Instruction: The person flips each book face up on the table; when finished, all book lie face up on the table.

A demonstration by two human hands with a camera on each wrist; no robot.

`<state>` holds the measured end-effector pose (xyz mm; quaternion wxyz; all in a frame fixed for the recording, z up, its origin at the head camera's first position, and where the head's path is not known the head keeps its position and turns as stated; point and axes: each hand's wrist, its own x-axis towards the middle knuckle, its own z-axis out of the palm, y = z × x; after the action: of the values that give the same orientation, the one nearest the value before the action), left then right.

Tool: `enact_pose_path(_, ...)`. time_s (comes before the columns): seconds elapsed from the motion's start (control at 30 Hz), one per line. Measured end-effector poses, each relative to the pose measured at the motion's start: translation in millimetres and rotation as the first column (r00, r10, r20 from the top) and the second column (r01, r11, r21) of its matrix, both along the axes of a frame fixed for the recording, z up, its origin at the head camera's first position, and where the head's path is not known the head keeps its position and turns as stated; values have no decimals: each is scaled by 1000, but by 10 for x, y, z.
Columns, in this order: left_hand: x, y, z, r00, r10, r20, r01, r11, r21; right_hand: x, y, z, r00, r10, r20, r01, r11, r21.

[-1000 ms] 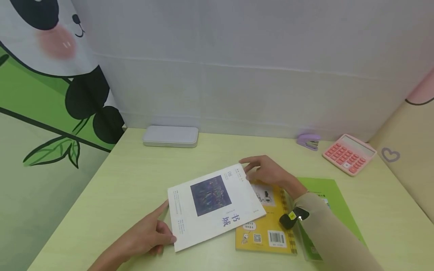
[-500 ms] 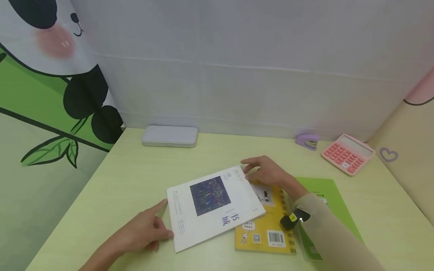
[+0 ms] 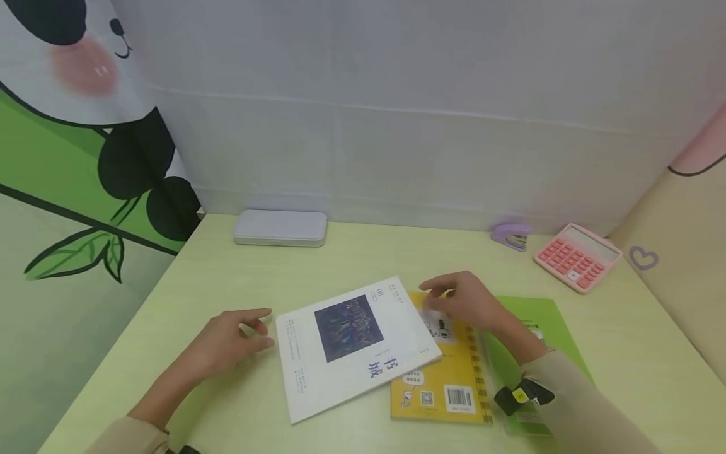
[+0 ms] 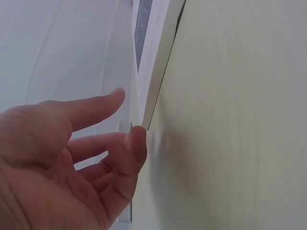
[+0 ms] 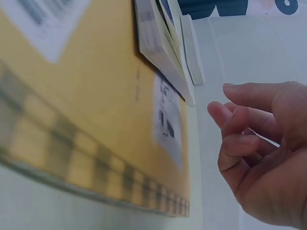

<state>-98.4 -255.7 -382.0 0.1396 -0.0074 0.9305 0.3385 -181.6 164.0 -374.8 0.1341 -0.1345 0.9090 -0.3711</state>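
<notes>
A white book (image 3: 348, 391) with a dark picture on its cover lies tilted across the table, its right part on top of a yellow spiral-bound book (image 3: 425, 362). My left hand (image 3: 229, 343) hovers just left of the white book, thumb and fingers loosely bent around nothing. In the left wrist view the fingertips stay a little short of the book's corner (image 4: 156, 62). Above the top of the yellow book is my right hand (image 3: 467, 302), also loosely bent and holding nothing; the right wrist view shows it apart from both books. A green book (image 3: 539, 315) lies partly hidden under the right forearm.
Along the back of the table (image 3: 238, 277) stand a pale grey flat case (image 3: 280, 228), a purple stapler (image 3: 510, 234) and a pink calculator (image 3: 578, 257). A white cloth (image 3: 408, 164) hangs behind them, and a patterned wall borders the left.
Both hands have come off the white book: the left has drawn back and up, the right has shifted right. The book stays tilted on the yellow one.
</notes>
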Motion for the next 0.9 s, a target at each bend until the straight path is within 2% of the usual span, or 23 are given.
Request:
enact_pose_path(0.17,-141,-40,-12,998,-48,-50,50,998,26,173,48,-36,998,-22,57,23,1000,-13)
enact_pose_path(0.4,-266,-28,-65,995,-88,-48,89,996,11,375,65,-106,990,-41,133,45,999,-28)
enact_pose_path(0.53,-291,-42,-79,994,-95,-47,95,995,8,443,57,-123,984,-61,170,66,997,-29)
enact_pose_path(0.67,-304,-45,-79,992,-110,-54,110,994,5,485,64,-133,983,-70,170,75,997,-25)
enact_pose_path(0.9,-307,-41,-99,985,-140,-100,141,990,12,541,85,-151,981,-51,186,62,996,-58)
